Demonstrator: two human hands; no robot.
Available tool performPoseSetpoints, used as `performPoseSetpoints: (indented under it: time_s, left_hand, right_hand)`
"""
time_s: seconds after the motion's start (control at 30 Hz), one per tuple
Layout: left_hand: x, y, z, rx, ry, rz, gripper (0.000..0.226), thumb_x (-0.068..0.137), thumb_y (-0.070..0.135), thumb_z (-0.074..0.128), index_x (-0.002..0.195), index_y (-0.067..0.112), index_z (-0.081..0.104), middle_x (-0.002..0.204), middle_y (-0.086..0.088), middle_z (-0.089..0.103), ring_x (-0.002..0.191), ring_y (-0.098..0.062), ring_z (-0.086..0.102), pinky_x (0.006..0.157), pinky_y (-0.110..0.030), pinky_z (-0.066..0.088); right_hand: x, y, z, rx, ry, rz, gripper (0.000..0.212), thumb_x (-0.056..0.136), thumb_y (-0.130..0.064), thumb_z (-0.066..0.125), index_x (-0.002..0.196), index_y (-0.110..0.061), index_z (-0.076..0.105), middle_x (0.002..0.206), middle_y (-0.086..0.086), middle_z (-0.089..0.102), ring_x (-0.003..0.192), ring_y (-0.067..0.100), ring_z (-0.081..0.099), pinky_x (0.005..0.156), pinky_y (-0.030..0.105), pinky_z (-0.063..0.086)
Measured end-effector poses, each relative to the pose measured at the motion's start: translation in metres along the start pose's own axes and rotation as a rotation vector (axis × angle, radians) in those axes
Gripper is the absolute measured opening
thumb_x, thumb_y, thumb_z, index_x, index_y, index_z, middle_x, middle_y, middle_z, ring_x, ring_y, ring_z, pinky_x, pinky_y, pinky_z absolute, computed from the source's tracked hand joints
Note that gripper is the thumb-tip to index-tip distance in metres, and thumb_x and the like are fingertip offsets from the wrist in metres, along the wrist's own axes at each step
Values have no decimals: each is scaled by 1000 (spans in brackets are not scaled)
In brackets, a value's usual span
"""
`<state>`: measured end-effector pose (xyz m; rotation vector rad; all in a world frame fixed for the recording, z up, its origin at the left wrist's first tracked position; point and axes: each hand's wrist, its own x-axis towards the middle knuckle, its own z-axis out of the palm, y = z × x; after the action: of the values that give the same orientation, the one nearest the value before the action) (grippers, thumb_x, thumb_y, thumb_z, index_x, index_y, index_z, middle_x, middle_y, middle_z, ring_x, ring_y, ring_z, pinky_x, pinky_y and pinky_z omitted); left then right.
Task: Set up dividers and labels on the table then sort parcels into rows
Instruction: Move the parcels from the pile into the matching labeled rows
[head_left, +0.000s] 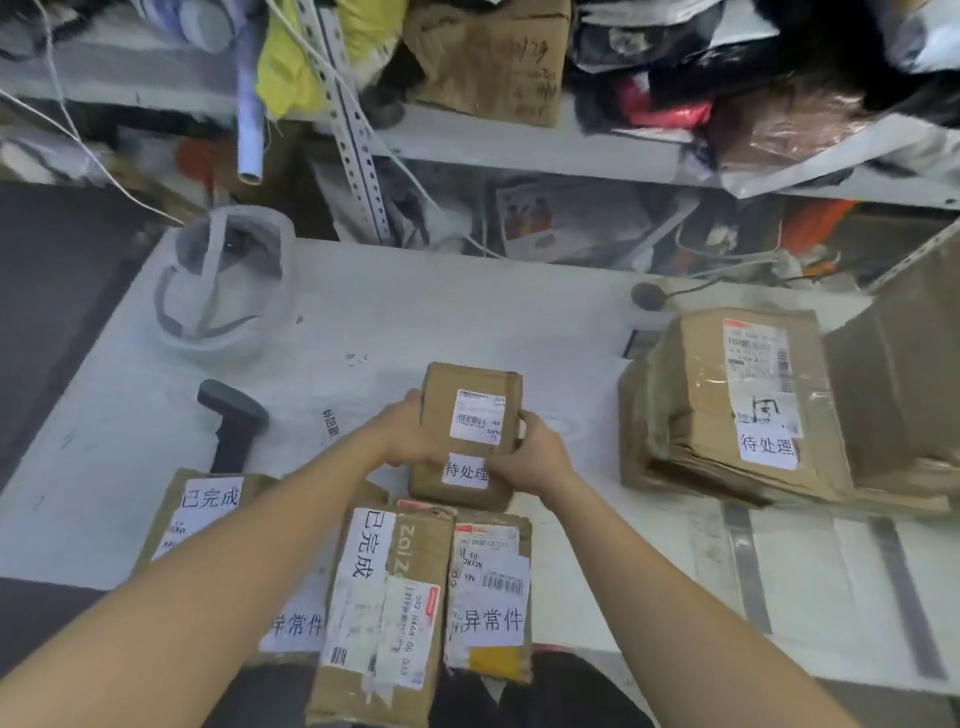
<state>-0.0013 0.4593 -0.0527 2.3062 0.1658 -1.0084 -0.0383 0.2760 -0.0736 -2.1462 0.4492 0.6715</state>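
Parcels are lying along the near edge of the white table (415, 312): a 已完成 parcel (202, 514) at left, a tall 已完成 parcel (384, 597) and a 异常件 parcel (488, 587). Just beyond, the left hand (410, 436) and right hand (530, 452) are gripping opposite sides of a small 待处理 parcel (467, 415), which seems to be resting on the table. Farther off, a barcode scanner (234, 421) is lying at left, a large 待处理 box (727, 405) is sitting at right, and a white plastic bag (223, 280) is standing behind.

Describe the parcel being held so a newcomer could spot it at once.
On the white table, look mid-table, just beyond the near-edge parcels. This small parcel is the only one gripped, by left hand and right hand.
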Motion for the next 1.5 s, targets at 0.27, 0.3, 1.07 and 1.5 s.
performPoseSetpoints:
  time_s: [0.27, 0.3, 1.07, 1.5]
  left_hand:
    - [0, -6, -15, -196, 163, 193, 89, 75, 9, 79, 149, 24, 31, 111, 4, 58, 104, -20, 57, 88, -33, 50]
    - [-1, -3, -18, -248, 180, 212, 89, 75, 8, 78, 149, 26, 31, 110, 6, 56, 102, -18, 56, 87, -32, 50]
    - [-116, 182, 26, -504, 288, 759, 77, 82, 14, 78, 144, 42, 41, 109, 38, 54, 94, 26, 53, 72, -3, 43]
    - [-114, 246, 128, -514, 365, 598, 59, 82, 19, 77, 137, 27, 57, 121, 10, 66, 103, 0, 61, 93, -34, 55]
  right_hand:
    - [-12, -30, 10, 140, 204, 9, 61, 73, -15, 72, 127, -34, 51, 106, -10, 69, 106, 19, 65, 87, 44, 57]
    - [-14, -34, 6, 150, 232, -9, 62, 73, -18, 72, 128, -36, 50, 101, -14, 67, 104, 17, 65, 86, 44, 57]
    - [-144, 0, -191, 400, 663, -264, 68, 73, -24, 83, 133, -18, 52, 117, -6, 65, 95, 1, 61, 86, 34, 57]
    - [-144, 90, -273, 261, 497, -256, 82, 58, -49, 78, 134, -25, 58, 120, -5, 69, 104, 13, 67, 91, 41, 57]
